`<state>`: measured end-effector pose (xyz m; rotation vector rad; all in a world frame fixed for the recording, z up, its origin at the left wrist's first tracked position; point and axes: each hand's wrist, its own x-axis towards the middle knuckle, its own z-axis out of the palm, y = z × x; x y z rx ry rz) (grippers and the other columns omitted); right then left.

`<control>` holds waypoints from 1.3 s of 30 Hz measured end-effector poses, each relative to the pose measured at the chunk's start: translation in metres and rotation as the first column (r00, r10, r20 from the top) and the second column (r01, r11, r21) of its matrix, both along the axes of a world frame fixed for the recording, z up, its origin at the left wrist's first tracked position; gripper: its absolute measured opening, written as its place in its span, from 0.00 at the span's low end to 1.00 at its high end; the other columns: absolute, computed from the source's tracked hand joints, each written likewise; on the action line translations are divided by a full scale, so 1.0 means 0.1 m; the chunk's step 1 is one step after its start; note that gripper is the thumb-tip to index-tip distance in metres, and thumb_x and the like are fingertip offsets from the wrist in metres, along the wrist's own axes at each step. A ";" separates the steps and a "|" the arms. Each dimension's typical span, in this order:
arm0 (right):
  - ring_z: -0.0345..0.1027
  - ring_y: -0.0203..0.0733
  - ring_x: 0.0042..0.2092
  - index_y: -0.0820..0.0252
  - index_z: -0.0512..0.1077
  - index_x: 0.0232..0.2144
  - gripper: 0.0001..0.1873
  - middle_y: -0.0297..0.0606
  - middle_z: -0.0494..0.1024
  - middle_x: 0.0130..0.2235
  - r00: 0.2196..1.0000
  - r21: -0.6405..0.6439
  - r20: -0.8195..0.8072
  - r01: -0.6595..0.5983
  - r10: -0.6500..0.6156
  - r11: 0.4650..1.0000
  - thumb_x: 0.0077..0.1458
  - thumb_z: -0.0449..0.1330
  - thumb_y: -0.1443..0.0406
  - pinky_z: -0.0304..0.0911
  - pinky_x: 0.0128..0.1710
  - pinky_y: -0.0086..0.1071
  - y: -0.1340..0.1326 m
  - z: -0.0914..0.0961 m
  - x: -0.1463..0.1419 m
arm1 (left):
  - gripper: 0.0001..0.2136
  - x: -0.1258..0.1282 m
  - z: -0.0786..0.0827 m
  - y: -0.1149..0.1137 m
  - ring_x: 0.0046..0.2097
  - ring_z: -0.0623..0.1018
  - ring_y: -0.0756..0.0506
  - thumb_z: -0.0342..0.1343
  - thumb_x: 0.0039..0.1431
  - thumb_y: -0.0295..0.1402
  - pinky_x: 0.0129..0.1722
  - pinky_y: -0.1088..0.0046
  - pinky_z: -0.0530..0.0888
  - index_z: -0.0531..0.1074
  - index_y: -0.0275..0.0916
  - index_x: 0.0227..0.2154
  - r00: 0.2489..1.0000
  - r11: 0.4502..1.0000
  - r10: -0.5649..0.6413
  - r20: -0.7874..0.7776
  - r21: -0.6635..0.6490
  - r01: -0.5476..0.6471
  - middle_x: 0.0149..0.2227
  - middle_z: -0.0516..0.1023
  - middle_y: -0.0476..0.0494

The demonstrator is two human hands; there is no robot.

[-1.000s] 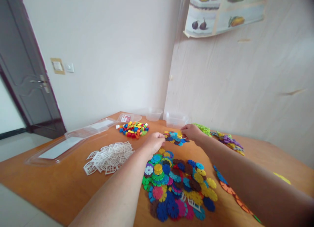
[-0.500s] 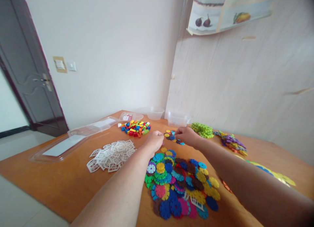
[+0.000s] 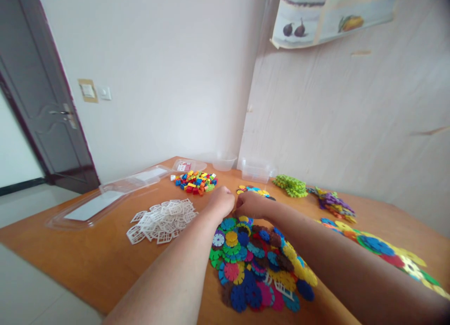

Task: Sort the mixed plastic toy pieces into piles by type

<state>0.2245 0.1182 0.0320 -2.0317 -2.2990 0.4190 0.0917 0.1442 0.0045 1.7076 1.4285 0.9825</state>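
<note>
Looking down over both forearms, I see the left hand (image 3: 221, 201) and the right hand (image 3: 251, 204) brought together, nearly touching, above the far edge of the large heap of coloured discs (image 3: 255, 262). This heap lies on the wooden table (image 3: 87, 264), near to me, between and under the two wrists, and its far discs are just below the knuckles. Both hands show me only their backs and the fingers curl away from the camera, so I cannot tell if they are closed on a piece or hold nothing. Just beyond the hands, a little farther, lies a small group of discs (image 3: 253, 190), mostly blue and yellow, close to the right hand but apart from it. To the left of the left hand is a pile of white lattice pieces (image 3: 161, 217), near but not touching. Farther on the left a long clear tray (image 3: 105, 201) lies. At the far side I see small coloured bricks (image 3: 197, 180), a clear bowl (image 3: 224, 162) and a clear box (image 3: 256, 170). On the right there are a green pile (image 3: 290, 184), a purple pile (image 3: 332, 202) and a row of bigger discs (image 3: 379, 247), all well apart from the hands.
</note>
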 end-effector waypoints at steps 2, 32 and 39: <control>0.67 0.39 0.29 0.59 0.71 0.20 0.08 0.34 0.73 0.24 0.998 0.001 -0.056 0.013 -0.013 1.000 0.40 0.65 0.61 0.54 0.23 0.27 0.01 -0.01 -0.01 | 0.03 0.00 -0.01 0.02 0.39 0.76 0.40 0.55 0.49 0.31 0.35 0.70 0.66 0.72 0.40 0.26 1.000 1.000 0.002 0.002 0.001 -0.002 0.28 0.78 0.41; 0.63 0.33 0.25 0.61 0.73 0.28 0.03 0.35 0.74 0.26 0.816 0.118 -0.463 0.444 -0.347 0.888 0.49 0.60 0.66 0.56 0.23 0.26 0.08 0.02 0.71 | 0.08 0.04 -0.02 0.05 0.27 0.78 0.45 0.51 0.55 0.37 0.26 0.72 0.68 0.69 0.39 0.26 0.991 0.986 -0.070 0.115 -0.140 0.086 0.29 0.79 0.41; 0.64 0.33 0.30 0.59 0.76 0.39 0.14 0.31 0.73 0.29 0.915 -0.025 -0.392 -0.115 0.096 0.993 0.47 0.61 0.67 0.57 0.27 0.25 -0.22 0.14 0.47 | 0.07 0.04 -0.01 0.03 0.26 0.77 0.45 0.52 0.54 0.35 0.25 0.73 0.67 0.70 0.38 0.25 0.992 0.988 -0.094 0.090 -0.111 0.104 0.26 0.77 0.43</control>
